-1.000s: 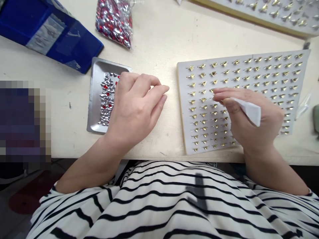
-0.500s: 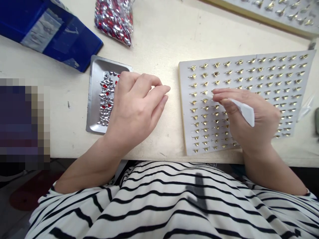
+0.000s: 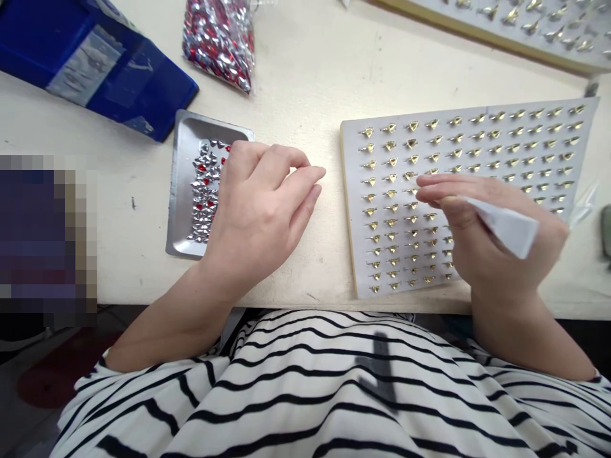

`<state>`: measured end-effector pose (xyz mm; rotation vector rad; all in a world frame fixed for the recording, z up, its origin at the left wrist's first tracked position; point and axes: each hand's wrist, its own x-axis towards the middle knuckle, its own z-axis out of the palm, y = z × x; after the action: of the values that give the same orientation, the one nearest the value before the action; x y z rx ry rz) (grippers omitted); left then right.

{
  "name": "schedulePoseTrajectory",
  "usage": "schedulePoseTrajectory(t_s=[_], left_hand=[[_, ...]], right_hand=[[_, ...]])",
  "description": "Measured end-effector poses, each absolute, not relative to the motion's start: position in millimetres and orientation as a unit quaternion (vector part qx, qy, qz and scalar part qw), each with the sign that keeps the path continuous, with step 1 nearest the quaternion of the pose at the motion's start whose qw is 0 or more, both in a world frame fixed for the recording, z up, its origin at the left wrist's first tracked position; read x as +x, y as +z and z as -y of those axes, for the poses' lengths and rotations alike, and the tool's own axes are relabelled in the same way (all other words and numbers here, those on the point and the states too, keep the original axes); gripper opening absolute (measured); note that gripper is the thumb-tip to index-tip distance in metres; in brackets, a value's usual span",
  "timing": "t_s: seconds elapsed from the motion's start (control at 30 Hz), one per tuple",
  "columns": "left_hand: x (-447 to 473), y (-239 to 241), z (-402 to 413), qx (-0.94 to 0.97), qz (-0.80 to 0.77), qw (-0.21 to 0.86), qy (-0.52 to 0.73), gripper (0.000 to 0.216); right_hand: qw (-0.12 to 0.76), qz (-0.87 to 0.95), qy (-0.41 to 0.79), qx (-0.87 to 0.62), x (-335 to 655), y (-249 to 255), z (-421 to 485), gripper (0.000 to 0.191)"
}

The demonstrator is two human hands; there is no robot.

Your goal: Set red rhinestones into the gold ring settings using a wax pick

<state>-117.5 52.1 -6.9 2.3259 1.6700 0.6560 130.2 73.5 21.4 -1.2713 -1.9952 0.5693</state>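
Note:
My left hand (image 3: 262,207) rests palm down over the right side of a grey metal tray (image 3: 180,191), its fingers loosely stretched out with a gap between them. Small pointed stones, silver and red (image 3: 203,191), lie in the tray, partly hidden by that hand. My right hand (image 3: 496,235) is closed in a pinch around a white flat-ended tool (image 3: 510,229); its tip is hidden by the fingers. These fingers hover over a white foam board (image 3: 353,191) holding rows of gold-coloured rings (image 3: 391,178) with triangular tops. The hand covers part of the rows.
A blue box (image 3: 105,70) stands at the upper left, beside the tray. Behind the tray lies a clear plastic bag of red and silver stones (image 3: 219,41). Another ring board (image 3: 525,28) sits at the back right. Some clear plastic (image 3: 585,203) is at the right.
My right hand has moved a little to the right over the ring board, and the white tool has tilted flatter. My left hand has stayed nearly still.

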Motion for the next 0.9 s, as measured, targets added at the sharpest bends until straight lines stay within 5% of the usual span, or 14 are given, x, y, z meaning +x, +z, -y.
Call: schedulePoseTrajectory(t_s=[0.1,0.37,0.9], left_hand=[[-118,-7,-52,0.794,-0.561,0.085,0.219,0.026],[-120,-7,-54,0.808,-0.547,0.04,0.215,0.023],[-121,-6,-55,0.812,-0.538,0.035,0.221,0.022]], right_hand=[[0.372,0.745,0.224,-0.506,130,27,-78,0.022],[0.261,0.791,0.245,-0.497,134,24,-96,0.02],[0.244,0.809,0.231,-0.483,131,16,-101,0.022]])
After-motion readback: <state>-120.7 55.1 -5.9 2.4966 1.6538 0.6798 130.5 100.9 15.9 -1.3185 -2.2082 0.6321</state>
